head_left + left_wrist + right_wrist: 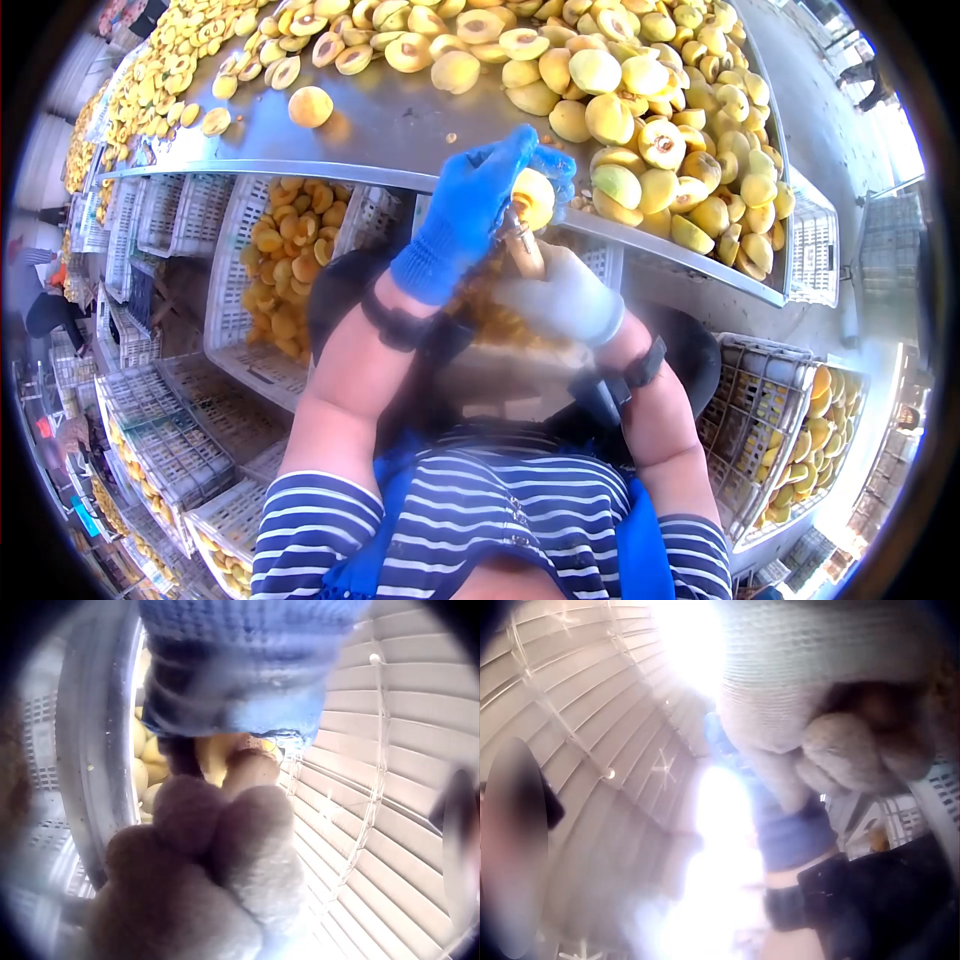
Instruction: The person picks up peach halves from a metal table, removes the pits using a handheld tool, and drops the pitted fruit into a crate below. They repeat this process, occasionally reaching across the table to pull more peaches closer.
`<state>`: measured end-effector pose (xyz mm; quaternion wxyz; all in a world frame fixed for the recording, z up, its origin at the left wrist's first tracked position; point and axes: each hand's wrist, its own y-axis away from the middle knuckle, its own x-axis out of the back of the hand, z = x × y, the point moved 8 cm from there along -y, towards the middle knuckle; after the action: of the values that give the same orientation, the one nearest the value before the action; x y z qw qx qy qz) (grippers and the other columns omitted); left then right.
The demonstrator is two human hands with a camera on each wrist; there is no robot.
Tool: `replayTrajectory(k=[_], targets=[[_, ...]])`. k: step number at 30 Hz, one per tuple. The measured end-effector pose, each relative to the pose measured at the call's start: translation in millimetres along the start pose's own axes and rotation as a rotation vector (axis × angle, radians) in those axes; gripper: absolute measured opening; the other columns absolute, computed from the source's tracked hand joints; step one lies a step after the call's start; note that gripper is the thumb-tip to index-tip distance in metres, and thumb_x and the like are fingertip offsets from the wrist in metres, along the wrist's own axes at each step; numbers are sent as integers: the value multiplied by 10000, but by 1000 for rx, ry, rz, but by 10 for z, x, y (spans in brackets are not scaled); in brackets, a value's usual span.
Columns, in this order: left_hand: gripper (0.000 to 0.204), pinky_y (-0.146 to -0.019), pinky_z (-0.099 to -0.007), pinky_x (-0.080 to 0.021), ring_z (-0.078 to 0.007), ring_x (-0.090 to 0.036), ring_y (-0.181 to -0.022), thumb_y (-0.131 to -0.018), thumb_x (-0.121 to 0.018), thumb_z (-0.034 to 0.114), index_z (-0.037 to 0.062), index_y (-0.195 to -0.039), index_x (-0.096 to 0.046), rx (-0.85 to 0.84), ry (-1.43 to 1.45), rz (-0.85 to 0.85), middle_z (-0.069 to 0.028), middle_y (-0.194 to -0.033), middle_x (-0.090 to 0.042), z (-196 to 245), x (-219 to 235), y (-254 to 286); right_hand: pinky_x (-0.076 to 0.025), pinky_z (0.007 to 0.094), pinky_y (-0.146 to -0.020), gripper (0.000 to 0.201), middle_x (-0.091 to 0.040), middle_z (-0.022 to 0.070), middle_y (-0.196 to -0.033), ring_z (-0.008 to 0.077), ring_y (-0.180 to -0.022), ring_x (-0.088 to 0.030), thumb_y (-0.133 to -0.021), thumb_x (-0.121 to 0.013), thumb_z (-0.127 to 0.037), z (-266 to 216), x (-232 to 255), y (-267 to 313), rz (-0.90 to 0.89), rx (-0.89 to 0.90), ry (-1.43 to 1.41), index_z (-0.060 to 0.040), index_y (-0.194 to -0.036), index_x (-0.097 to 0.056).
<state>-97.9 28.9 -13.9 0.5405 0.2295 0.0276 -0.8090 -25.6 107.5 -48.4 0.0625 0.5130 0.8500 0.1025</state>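
Note:
In a blue glove, my left hand [462, 205] grips a yellow peach [534, 198] at the table's near edge, its fingers wrapped over the far side of the fruit. My right hand [568, 298], in a white glove, holds a tool by its wooden handle [524, 252]. The tool's metal end meets the peach beside the left fingers. From the left wrist view, the white-gloved fingers [255, 840] curl under the handle [251, 772], just below the blue glove [240, 682]. The right wrist view shows the white glove [840, 742] with curled fingers; the tool is hidden there.
A metal table [380, 115] bears heaps of halved peaches [640, 90], with a lone peach [310, 107] near its edge. Below stands a white crate [225, 290] of peach pieces. Another crate [760, 420] of fruit sits at the right, and stacked crates [165, 420] at the left.

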Motion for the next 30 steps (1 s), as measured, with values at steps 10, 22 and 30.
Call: replayTrajectory(k=[10,22,30], targets=[[483,-938,-409,-531,-299,-636,-1039,-1040,-370,352,-4,-1356,-444,-541,24,126,-178,-1228,-601,595,524,545,-499,370,-616,308,-651,162,-768,278,-651,-631,-813,-689,-271,33,218,377,-216,-14,565,-16,-953,-587],[537,-847,-404,-526,-334,-662,-950,-779,-765,328,47,-1208,-607,-829,-1286,-99,-185,-1153,-644,13,-1257,-464,-544,397,-785,319,-701,110,-1038,301,-967,-673,-823,-623,-213,128,419,636,-144,-200,1075,-138,-1128,-675],[331,-836,-324,-535,-167,-631,-976,-975,-563,210,32,-1252,-595,-487,-448,-78,-102,-1134,-649,80,-323,-583,-540,432,-620,242,-693,156,-783,341,-700,-675,-823,-559,-244,0,656,632,339,297,1097,-38,-926,-632]])
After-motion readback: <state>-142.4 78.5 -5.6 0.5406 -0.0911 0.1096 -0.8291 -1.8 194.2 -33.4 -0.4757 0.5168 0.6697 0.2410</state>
